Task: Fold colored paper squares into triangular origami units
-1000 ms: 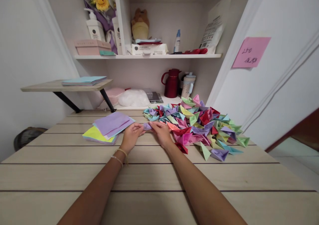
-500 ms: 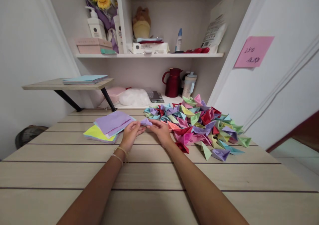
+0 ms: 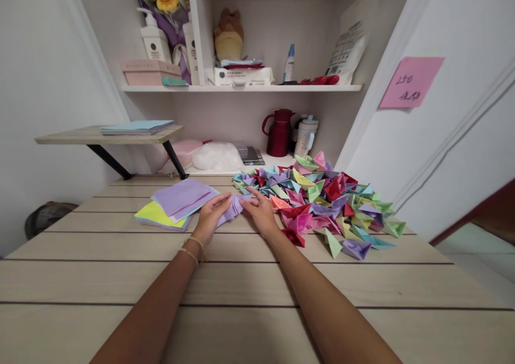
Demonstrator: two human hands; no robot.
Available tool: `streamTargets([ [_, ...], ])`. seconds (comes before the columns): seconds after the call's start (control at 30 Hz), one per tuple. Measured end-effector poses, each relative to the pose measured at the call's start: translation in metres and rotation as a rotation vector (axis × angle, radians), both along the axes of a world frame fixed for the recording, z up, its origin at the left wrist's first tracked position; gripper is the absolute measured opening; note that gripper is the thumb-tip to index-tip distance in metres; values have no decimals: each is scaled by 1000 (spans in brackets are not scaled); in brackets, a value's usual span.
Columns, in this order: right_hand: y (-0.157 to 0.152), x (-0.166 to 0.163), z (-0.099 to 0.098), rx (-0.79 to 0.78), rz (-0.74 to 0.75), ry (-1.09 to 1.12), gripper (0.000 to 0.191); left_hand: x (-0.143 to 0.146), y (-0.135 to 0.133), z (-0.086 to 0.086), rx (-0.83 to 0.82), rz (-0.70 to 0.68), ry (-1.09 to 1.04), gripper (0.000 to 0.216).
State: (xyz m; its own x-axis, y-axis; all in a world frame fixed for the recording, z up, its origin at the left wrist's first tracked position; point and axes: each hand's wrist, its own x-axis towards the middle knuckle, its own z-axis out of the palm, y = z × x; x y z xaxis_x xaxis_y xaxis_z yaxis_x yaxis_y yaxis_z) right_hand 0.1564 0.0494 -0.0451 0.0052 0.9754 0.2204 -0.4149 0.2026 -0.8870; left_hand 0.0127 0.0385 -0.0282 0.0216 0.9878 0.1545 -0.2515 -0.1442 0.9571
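Note:
Between my hands is a partly folded sheet of purple paper [image 3: 232, 208], with crease lines showing across it. My left hand [image 3: 211, 213] pinches its left side, the wrist wearing two thin bracelets. On the other side, the thumb and fingers of my right hand [image 3: 259, 211] grip its right edge. Left of my hands lies a stack of coloured paper [image 3: 183, 196], purple on top with yellow below. Close by on the right spreads a big heap of folded paper boats [image 3: 314, 205] in many colours. My fingers hide parts of the purple sheet.
A small raised wooden shelf [image 3: 80, 135] holds more paper [image 3: 137, 128] at the left. Behind the table, a white cabinet shelf [image 3: 241, 89] bears bottles and a plush toy [image 3: 229, 35]. Below it stand a red jug [image 3: 279, 133] and a tumbler [image 3: 306, 137].
The purple paper was a small, compact folded piece; now it is opened out wider and hangs lower between my hands. My hands have barely shifted.

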Motion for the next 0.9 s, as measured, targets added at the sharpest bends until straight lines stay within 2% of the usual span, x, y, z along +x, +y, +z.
streamTargets([
  [0.17, 2, 3, -1, 2, -123, -48, 49, 4, -3, 2, 59, -28, 57, 54],
  [0.33, 4, 4, -3, 8, -175, -26, 44, 4, -1, -1, 43, 15, 116, 44],
  [0.5, 5, 4, -2, 15, -263, -10, 55, 1, 4, -6, 63, 25, 61, 37],
  [0.6, 0, 0, 2, 28, -201, 8, 70, -1, 4, -7, 72, 81, 97, 36],
  [0.67, -4, -4, 4, 80, -137, -58, 83, -1, 2, -5, 87, 117, 118, 35],
  [0.73, -6, -6, 4, 152, -154, -145, 93, 0, 1, -3, 109, 148, 146, 32],
  [0.8, -6, -6, 2, 185, -206, -173, 92, 1, -1, -1, 117, 179, 160, 30],
  [0.9, 0, -3, -3, 125, -243, -118, 78, 1, -1, -1, 93, 216, 91, 33],
])
